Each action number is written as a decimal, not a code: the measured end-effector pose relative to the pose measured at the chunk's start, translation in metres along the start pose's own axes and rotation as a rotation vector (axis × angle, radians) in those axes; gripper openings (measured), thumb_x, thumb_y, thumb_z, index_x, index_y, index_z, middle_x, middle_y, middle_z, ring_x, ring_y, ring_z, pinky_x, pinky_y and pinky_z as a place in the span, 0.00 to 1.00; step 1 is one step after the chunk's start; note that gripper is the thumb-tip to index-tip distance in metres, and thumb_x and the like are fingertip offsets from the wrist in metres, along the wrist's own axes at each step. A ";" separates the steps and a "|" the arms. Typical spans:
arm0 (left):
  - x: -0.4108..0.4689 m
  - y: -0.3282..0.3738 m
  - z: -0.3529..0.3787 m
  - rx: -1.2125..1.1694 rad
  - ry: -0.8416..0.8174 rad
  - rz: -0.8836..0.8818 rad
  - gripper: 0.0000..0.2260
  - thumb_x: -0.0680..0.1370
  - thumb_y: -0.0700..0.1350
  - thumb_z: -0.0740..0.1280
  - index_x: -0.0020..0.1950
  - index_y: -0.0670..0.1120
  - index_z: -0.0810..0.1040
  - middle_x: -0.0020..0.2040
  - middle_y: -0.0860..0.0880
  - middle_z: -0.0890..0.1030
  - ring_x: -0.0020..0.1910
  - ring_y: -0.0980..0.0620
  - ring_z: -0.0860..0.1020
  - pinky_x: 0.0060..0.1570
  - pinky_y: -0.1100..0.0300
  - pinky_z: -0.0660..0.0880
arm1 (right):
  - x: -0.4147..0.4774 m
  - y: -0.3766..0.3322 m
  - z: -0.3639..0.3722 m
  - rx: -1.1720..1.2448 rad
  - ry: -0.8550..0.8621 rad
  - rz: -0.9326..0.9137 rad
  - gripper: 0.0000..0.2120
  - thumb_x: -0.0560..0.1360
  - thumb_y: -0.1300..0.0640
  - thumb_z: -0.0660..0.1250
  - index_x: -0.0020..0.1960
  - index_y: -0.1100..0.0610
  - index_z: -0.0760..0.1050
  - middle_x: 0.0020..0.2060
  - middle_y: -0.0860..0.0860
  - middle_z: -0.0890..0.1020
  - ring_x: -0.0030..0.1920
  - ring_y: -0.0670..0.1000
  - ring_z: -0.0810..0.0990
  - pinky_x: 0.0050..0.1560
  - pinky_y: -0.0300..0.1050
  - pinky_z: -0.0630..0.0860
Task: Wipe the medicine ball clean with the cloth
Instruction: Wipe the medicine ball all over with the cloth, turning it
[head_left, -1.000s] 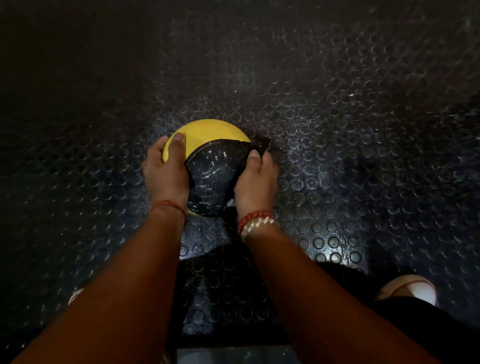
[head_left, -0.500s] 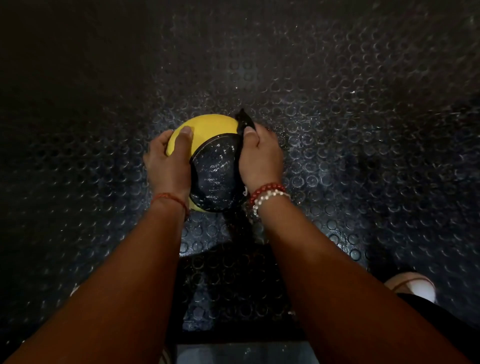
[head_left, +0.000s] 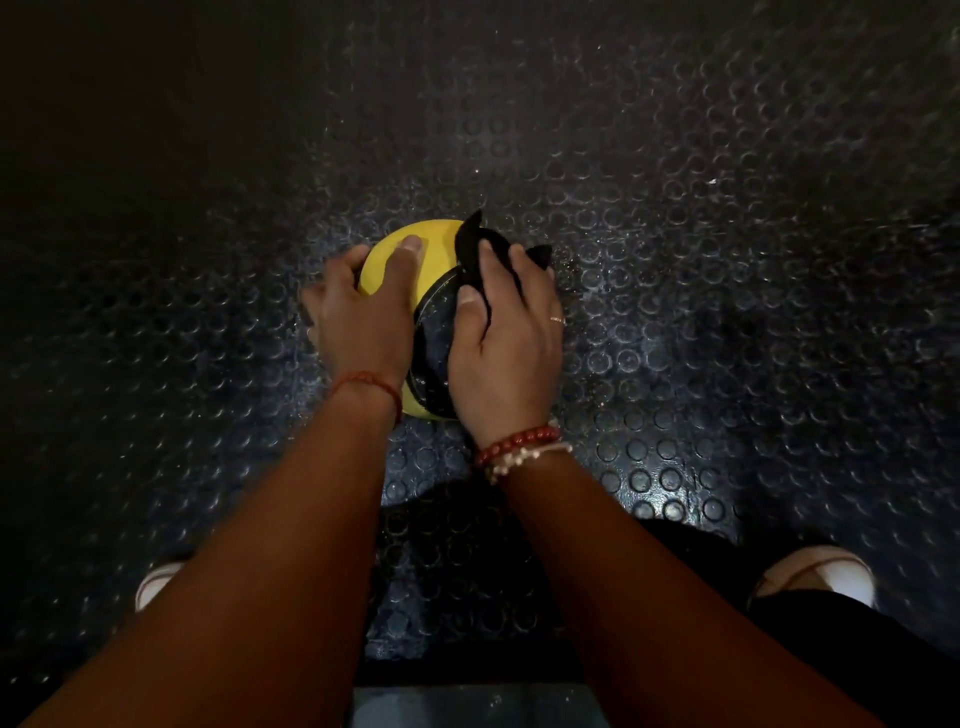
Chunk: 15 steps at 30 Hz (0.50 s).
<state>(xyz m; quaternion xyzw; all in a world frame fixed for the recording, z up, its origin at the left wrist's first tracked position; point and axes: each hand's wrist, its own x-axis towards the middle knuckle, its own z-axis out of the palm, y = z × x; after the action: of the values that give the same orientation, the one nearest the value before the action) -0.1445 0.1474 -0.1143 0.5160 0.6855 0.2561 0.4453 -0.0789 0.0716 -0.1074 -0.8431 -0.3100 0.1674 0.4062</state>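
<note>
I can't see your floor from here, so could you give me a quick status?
Left hand braces medicine ball. Right hand presses black cloth onto its top. Ball on studded floor, nothing blocking.

The medicine ball (head_left: 395, 254), yellow with a glossy black panel, rests on a dark rubber floor (head_left: 675, 260) covered in raised round studs. The left hand (head_left: 363, 317) lies flat over the ball's left side, thumb extended across the yellow section. The right hand (head_left: 506, 343) presses a black cloth (head_left: 472, 249) against the ball's upper right; the cloth passes between thumb and fingers (head_left: 491, 257), with corners projecting beyond them. A red thread (head_left: 374, 382) circles the left wrist; red and white bead bracelets (head_left: 519, 449) circle the right. A light shoe (head_left: 826, 574) is visible at lower right.
</note>
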 end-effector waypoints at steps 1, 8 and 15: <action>-0.003 0.000 0.001 -0.017 -0.001 0.015 0.23 0.72 0.64 0.69 0.63 0.55 0.76 0.62 0.52 0.69 0.62 0.51 0.73 0.63 0.53 0.71 | 0.007 0.002 -0.002 0.001 -0.009 -0.008 0.21 0.78 0.51 0.57 0.70 0.51 0.70 0.71 0.52 0.68 0.72 0.57 0.64 0.67 0.61 0.66; -0.007 -0.002 0.001 -0.051 0.006 0.050 0.22 0.76 0.60 0.68 0.65 0.50 0.76 0.66 0.50 0.71 0.61 0.55 0.73 0.65 0.54 0.71 | 0.052 0.026 -0.008 0.271 -0.123 0.439 0.13 0.80 0.49 0.56 0.50 0.52 0.78 0.48 0.51 0.79 0.47 0.51 0.77 0.52 0.49 0.76; -0.002 0.006 0.001 -0.006 -0.032 0.023 0.22 0.76 0.60 0.67 0.68 0.54 0.75 0.65 0.50 0.68 0.62 0.51 0.72 0.58 0.58 0.68 | 0.000 0.005 -0.006 0.244 0.020 0.342 0.21 0.80 0.47 0.52 0.72 0.48 0.66 0.71 0.48 0.64 0.70 0.50 0.65 0.65 0.47 0.66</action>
<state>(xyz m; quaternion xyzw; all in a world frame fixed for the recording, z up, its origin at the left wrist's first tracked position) -0.1404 0.1471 -0.1088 0.5265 0.6715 0.2550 0.4548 -0.0740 0.0659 -0.1074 -0.8296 -0.1358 0.2617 0.4742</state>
